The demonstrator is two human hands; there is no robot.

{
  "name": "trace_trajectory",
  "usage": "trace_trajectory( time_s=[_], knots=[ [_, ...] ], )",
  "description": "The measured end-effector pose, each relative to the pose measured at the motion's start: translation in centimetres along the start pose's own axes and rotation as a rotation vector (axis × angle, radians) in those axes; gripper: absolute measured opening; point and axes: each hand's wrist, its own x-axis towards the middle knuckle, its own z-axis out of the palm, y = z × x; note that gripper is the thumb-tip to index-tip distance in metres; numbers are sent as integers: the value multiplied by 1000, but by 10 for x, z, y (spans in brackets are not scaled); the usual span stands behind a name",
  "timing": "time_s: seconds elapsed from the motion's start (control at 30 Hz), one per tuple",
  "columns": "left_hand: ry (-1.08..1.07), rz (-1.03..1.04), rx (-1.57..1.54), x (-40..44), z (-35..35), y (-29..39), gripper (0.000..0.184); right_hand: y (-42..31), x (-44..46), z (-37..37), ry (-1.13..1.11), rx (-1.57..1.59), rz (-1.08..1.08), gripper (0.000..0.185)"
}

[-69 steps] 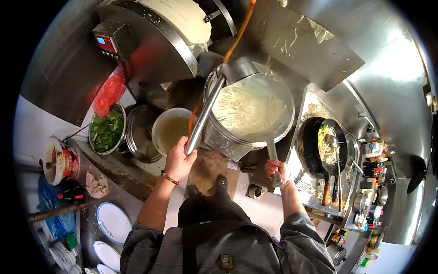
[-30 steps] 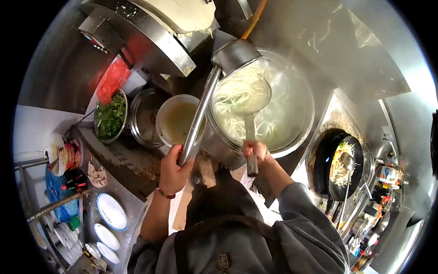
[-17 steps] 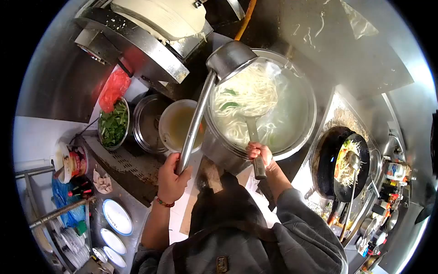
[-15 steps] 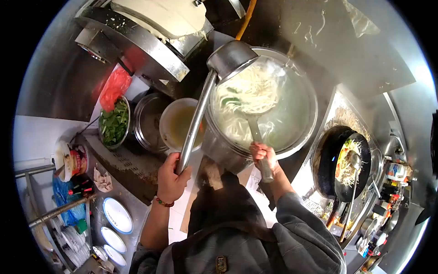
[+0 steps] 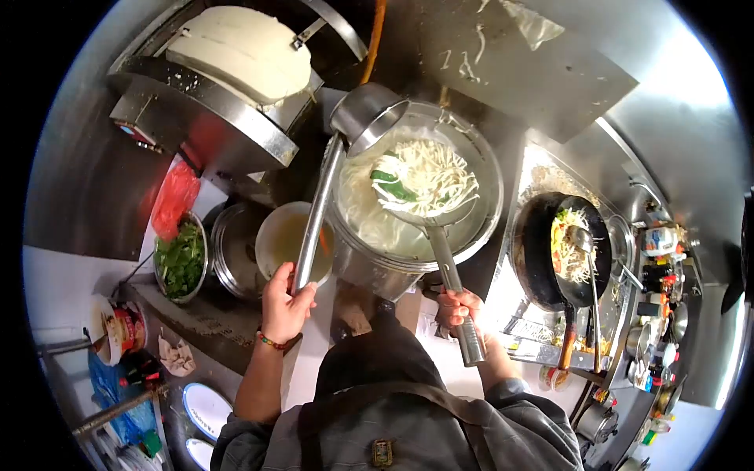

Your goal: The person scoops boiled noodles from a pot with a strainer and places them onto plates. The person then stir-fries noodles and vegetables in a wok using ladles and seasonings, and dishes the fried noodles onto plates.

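My left hand (image 5: pixel 286 306) is closed around the handle end of a deep metal ladle (image 5: pixel 320 206), whose cup is at the far left rim of a large steel pot (image 5: pixel 492 202). In my right hand (image 5: pixel 460 309) is the handle of a strainer (image 5: pixel 444 257). White noodles (image 5: pixel 433 174) are heaped on its head together with some green leaves (image 5: pixel 391 187), above the cloudy water in the pot. The heap hides most of the strainer's head. More pale strands show in the water at the left.
Left of the pot stand a bowl of broth (image 5: pixel 275 243), a lidded steel pot (image 5: pixel 236 259) and a bowl of greens (image 5: pixel 182 267). A dough block (image 5: pixel 243 53) sits on a machine at the upper left. At the right, a wok (image 5: pixel 542 259) holds food and another ladle (image 5: pixel 591 275).
My right hand has raised the strainer, so the noodles and greens now sit above the water. The ladle stays over the pot's rim. My view has shifted slightly.
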Motion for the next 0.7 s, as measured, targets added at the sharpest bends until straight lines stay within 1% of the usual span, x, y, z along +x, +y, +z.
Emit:
trace_trajectory(
  time_s=[0.07,0.13,0.17,0.2,0.27,0.33,0.37,0.4,0.47,0.53,0.57,0.63,0.67,0.7],
  knots=[
    [-17,50,-9,1,-5,3,22,2,-20,9,-20,19,12,8],
    [-24,105,19,2,-8,8,20,7,-46,43,37,-96,-50,12],
    [-22,109,23,2,-11,9,17,11,-59,54,83,-181,-118,13],
    [-39,116,26,2,-15,8,16,10,-74,54,152,-245,-127,15],
    [-47,124,22,2,-17,10,16,15,-80,-2,195,-443,-56,16],
    [-48,120,-91,5,-15,7,16,55,-29,-20,522,-737,-229,13],
    [-28,154,-153,8,-10,2,15,54,-3,-8,473,-630,-272,10],
    [-17,155,-147,6,-10,6,15,27,26,-59,45,64,-50,8],
    [-85,66,-50,5,-12,18,14,16,46,-22,-77,298,24,9],
    [-54,10,-67,5,-10,18,12,11,50,-18,-139,417,54,11],
    [-46,1,-79,5,-11,15,12,10,49,-22,-144,376,51,11],
    [-52,-9,-70,6,-17,12,12,15,28,2,-69,234,6,5],
    [-59,-18,-69,7,-21,11,12,15,15,3,-35,177,-9,4],
    [-58,-12,-48,5,-24,8,12,9,-5,-8,18,-41,-51,5]
  ],
)
